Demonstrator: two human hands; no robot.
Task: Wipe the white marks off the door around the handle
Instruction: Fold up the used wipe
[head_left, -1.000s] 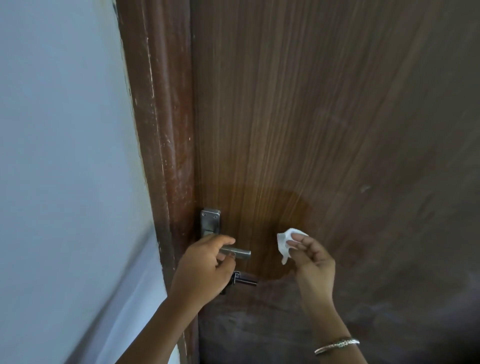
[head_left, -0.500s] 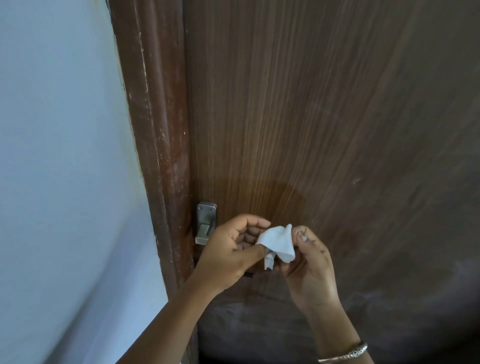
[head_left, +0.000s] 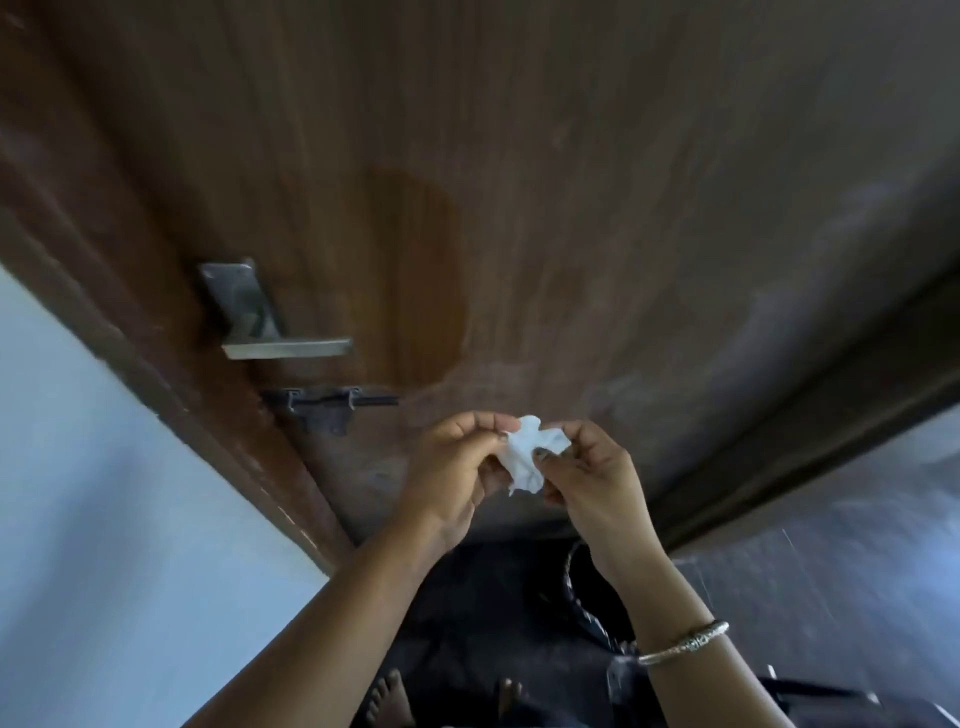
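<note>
A small crumpled white wipe (head_left: 530, 456) is held between both hands in front of the brown wooden door (head_left: 571, 208). My left hand (head_left: 449, 478) pinches its left side and my right hand (head_left: 592, 480) pinches its right side, both below and to the right of the metal lever handle (head_left: 283, 347). A darker, damp-looking patch (head_left: 415, 280) lies on the door right of the handle. Faint whitish smears (head_left: 613, 387) show on the door beside and below that patch.
A dark sliding bolt (head_left: 332, 404) sits just under the handle. The door frame (head_left: 156, 332) and a pale wall (head_left: 104, 519) lie to the left. Bare feet (head_left: 387, 699) and a dark floor show at the bottom, with a round dark object (head_left: 587, 597) behind my right wrist.
My left hand left the lever handle and came to the wipe. Both hands now hold it lower, away from the handle, and the view has tilted down to show the floor.
</note>
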